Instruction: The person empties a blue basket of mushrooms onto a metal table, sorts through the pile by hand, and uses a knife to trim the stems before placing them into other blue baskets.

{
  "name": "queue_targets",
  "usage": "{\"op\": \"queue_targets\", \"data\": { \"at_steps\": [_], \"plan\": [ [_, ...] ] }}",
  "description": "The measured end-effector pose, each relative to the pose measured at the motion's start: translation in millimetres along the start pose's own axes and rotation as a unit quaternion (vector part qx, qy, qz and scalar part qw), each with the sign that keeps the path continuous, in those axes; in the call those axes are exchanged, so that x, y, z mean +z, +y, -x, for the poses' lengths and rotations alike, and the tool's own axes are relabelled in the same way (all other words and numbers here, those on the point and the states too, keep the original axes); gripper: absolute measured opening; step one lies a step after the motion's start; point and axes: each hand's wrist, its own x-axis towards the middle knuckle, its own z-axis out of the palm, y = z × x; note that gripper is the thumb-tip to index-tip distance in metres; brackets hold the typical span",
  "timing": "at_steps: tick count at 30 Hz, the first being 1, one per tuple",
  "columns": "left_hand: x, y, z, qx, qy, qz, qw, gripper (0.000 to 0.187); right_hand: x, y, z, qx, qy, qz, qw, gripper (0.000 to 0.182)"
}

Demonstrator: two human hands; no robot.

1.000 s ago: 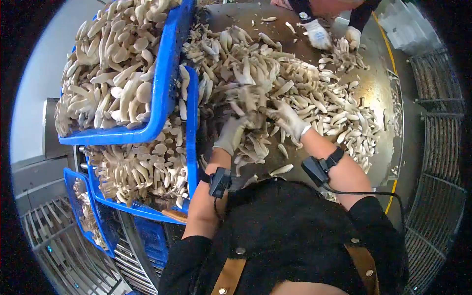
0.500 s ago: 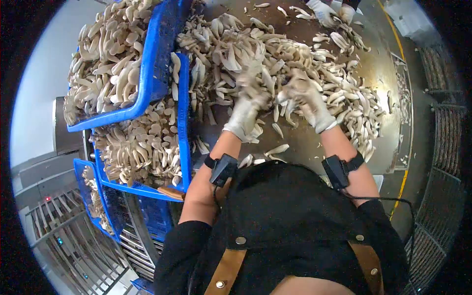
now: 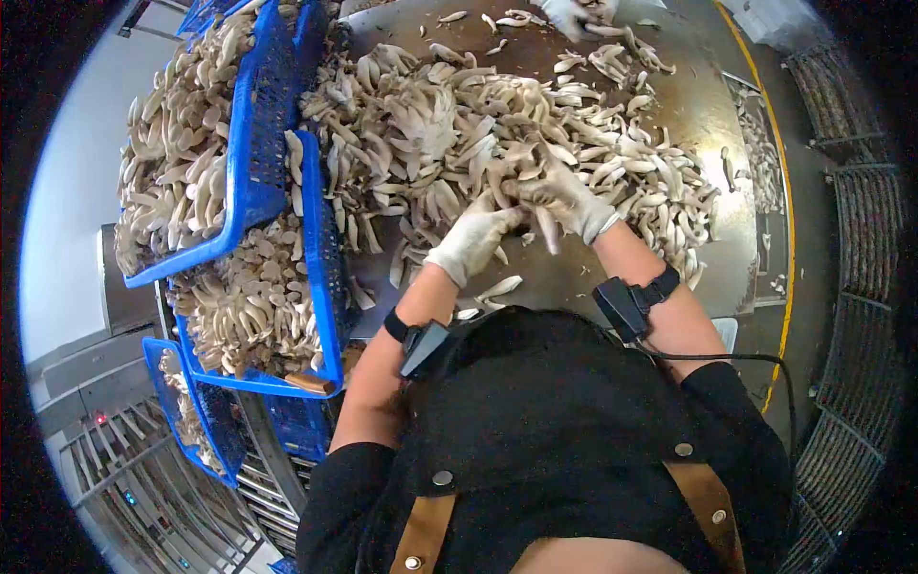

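Over a metal counter (image 3: 693, 100) heaped with mushrooms (image 3: 421, 134), we clamped the gloved fingers of our left hand (image 3: 475, 236) and right hand (image 3: 566, 201) on a mushroom cluster (image 3: 499, 178).

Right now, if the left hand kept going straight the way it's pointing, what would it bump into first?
Probably the mushrooms bunched just ahead of the left hand, beside the right hand. It's hard to see which is closer or higher, so it might brush the right hand first.

Blue basket (image 3: 245, 124), seemingly cream-grey mushrooms (image 3: 497, 105)
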Motion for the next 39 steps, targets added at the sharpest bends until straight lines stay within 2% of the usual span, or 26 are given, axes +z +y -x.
{"op": "queue_targets", "data": {
  "at_steps": [1, 2, 3, 5, 6, 8, 10, 12, 13, 14, 15, 17, 19, 20, 21, 22, 23, 24, 25, 27, 29, 32, 33, 36, 37, 39],
  "plan": [
    [-1, 1, -4, 0.008, 0.033, -0.032, 0.999, 0.045, 0, -4, -4, -0.061, -0.031, 0.038, 0.997, 0.03],
    [-4, 4, -9, 0.017, 0.069, -0.064, 0.995, 0.049, -1, -8, -1, -0.056, 0.024, -0.005, 0.998, 0.031],
    [-7, 5, -10, 0.023, 0.105, -0.096, 0.99, 0.053, -3, -15, 0, -0.024, 0.043, -0.039, 0.998, 0.037],
    [-1, 9, 3, 0.007, 0.014, -0.138, 0.99, 0.057, -15, -22, 1, 0.105, 0.08, -0.064, 0.989, 0.051],
    [-13, 7, 13, 0.003, 0.069, -0.178, 0.982, 0.059, -26, -26, 0, 0.134, 0.102, -0.09, 0.982, 0.058],
    [-46, 20, 37, 0.048, 0.241, -0.261, 0.933, 0.061, -83, -7, -21, -0.026, 0.069, -0.164, 0.984, 0.086],
    [-60, 29, 72, 0.103, 0.411, -0.309, 0.851, 0.064, -105, -17, -19, 0.046, 0.113, -0.142, 0.982, 0.071],
    [-75, 11, 101, 0.068, 0.481, -0.352, 0.8, 0.067, -48, -38, 6, -0.152, 0.16, 0.072, 0.973, 0.077],
    [-109, -47, 106, 0.021, 0.46, -0.416, 0.784, 0.066, -64, -16, -4, -0.193, 0.151, 0.406, 0.88, 0.072],
    [-142, -104, 110, -0.022, 0.435, -0.48, 0.762, 0.065, -79, 6, -14, -0.245, 0.188, 0.676, 0.669, 0.069],
    [-142, -125, 106, -0.055, 0.4, -0.49, 0.773, 0.062, -37, 8, -12, -0.183, 0.171, 0.61, 0.752, 0.064],
    [-120, -117, 80, -0.057, 0.332, -0.433, 0.836, 0.055, 13, 18, -15, -0.072, -0.094, 0.567, 0.815, 0.054],
    [-101, -109, 52, -0.021, 0.276, -0.405, 0.872, 0.051, 9, 96, -41, -0.036, -0.184, 0.654, 0.733, 0.048],
    [-91, -106, 43, 0.013, 0.252, -0.43, 0.867, 0.05, 12, 103, -43, -0.009, -0.14, 0.635, 0.76, 0.046],
    [-80, -105, 38, 0.098, 0.237, -0.541, 0.801, 0.045, 14, 103, -47, 0.016, -0.095, 0.613, 0.784, 0.043],
    [-75, -105, 33, 0.082, 0.261, -0.271, 0.923, 0.041, 9, 99, -51, 0.034, -0.098, 0.591, 0.8, 0.049],
    [-69, -107, 32, 0.055, 0.261, 0.025, 0.964, 0.038, 18, 82, -41, 0.086, -0.092, 0.373, 0.919, 0.049],
    [-63, -110, 28, 0.02, 0.236, 0.32, 0.917, 0.036, 23, 62, -27, 0.132, -0.078, 0.133, 0.979, 0.058],
    [-49, -104, 27, -0.018, 0.23, 0.336, 0.913, 0.037, 29, 45, -13, 0.171, -0.057, -0.117, 0.977, 0.072],
    [-3, -68, 26, -0.043, 0.225, 0.37, 0.901, 0.044, 5, 66, -10, 0.095, -0.005, 0.028, 0.995, 0.072],
    [18, -52, 19, -0.022, 0.221, 0.332, 0.917, 0.051, 21, 47, 10, 0.048, 0.14, -0.25, 0.957, 0.062],
    [32, -29, 19, -0.015, 0.21, 0.145, 0.967, 0.065, -5, 57, 12, 0.1, 0.103, -0.157, 0.977, 0.05],
    [25, -37, 11, 0.019, 0.145, 0.168, 0.975, 0.065, -9, 55, 15, 0.127, 0.092, -0.141, 0.977, 0.048],
    [-2, -39, -6, 0.026, 0.117, 0.051, 0.991, 0.061, -35, 51, 14, 0.153, 0.072, 0.015, 0.985, 0.03],
    [4, -28, -7, 0.094, 0.143, 0.116, 0.978, 0.053, -43, 49, 13, 0.168, 0.041, 0.007, 0.985, 0.029],
    [-6, -13, -11, 0.05, 0.168, 0.192, 0.966, 0.043, -21, 22, 22, 0.151, 0.079, -0.092, 0.981, 0.03]
  ]
}}
